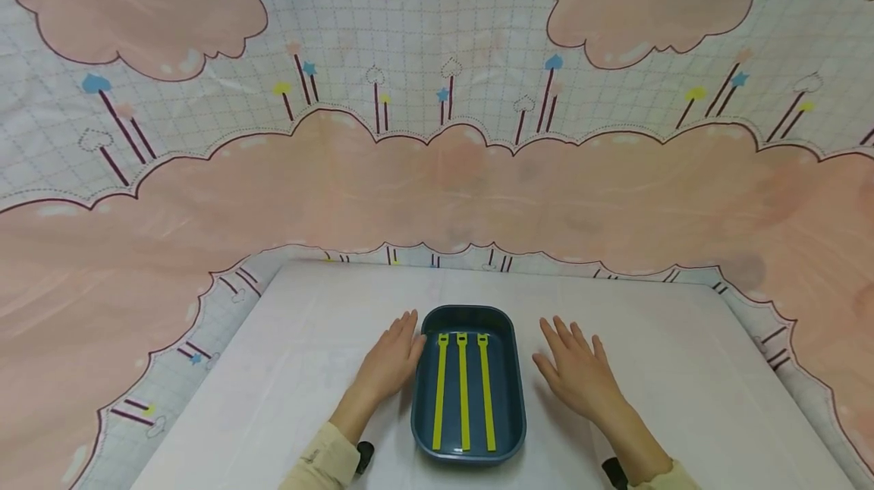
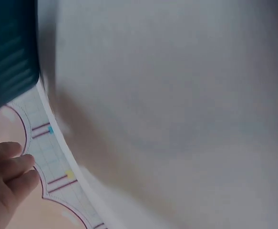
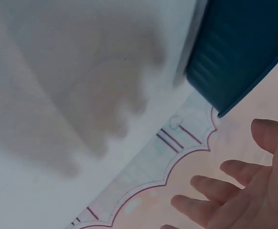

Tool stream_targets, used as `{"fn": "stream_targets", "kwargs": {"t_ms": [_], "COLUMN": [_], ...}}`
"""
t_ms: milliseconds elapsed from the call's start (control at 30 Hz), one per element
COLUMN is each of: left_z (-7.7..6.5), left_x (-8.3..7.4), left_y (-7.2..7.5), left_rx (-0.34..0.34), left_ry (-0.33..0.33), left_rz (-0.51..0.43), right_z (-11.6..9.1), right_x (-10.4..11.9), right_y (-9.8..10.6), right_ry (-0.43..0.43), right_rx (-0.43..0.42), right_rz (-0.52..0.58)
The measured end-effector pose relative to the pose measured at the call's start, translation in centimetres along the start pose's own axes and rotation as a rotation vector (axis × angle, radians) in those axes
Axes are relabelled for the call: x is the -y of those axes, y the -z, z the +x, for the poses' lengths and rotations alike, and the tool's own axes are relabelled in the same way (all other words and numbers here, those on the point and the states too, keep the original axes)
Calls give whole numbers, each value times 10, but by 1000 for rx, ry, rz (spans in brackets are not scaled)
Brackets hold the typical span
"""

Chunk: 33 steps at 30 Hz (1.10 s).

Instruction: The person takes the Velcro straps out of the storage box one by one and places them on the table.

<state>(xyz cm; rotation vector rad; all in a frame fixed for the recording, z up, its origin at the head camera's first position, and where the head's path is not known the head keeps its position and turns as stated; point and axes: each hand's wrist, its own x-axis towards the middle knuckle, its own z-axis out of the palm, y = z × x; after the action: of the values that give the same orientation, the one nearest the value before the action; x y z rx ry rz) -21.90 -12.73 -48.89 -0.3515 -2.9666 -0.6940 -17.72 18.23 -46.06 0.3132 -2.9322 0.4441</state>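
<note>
A dark blue rectangular tray (image 1: 425,441) with rounded corners stands on the white table, and its ribbed side shows as a teal wall (image 2: 10,57) in the left wrist view. Inside lie three flat yellow-green straps (image 1: 464,399), side by side and lengthwise, each with a slotted head at the far end. My left hand (image 1: 388,359) is beside the tray's left edge, its fingers extended; whether the thumb touches the rim I cannot tell. To the right of the tray, apart from it, my right hand (image 1: 580,372) hovers with fingers spread and nothing in it.
The white tabletop (image 1: 307,308) spreads out around the tray. Behind and beside it hangs a cloth (image 1: 437,186) printed with pink clouds and small stars. Dark wrist bands (image 1: 365,457) show at both cuffs.
</note>
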Motion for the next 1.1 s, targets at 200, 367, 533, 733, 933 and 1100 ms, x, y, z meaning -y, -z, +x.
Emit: {"fn": "stream_targets", "kwargs": {"t_ms": [200,367,533,733,933,1100], "left_z": [2,4,8,9,7,5], "left_x": [-10,-14,-17,-20,-21,-20], "left_y": [-3,-2,0,0,1,2], "left_rx": [-12,21,45,48,43,46], "left_ry": [-42,-26,-40,-50,-32,-23], "left_rz": [9,-4,2,14,26,31], "right_z": [7,13,22,31,38,42], "right_x": [12,20,31,42,52,58], "right_y": [1,0,0,-7,-17,-25], "right_ry": [45,116,205,318,433,506], "right_rx": [11,14,50,99,96,96], "right_rz": [20,-1,-50,-150,-237,-311]}}
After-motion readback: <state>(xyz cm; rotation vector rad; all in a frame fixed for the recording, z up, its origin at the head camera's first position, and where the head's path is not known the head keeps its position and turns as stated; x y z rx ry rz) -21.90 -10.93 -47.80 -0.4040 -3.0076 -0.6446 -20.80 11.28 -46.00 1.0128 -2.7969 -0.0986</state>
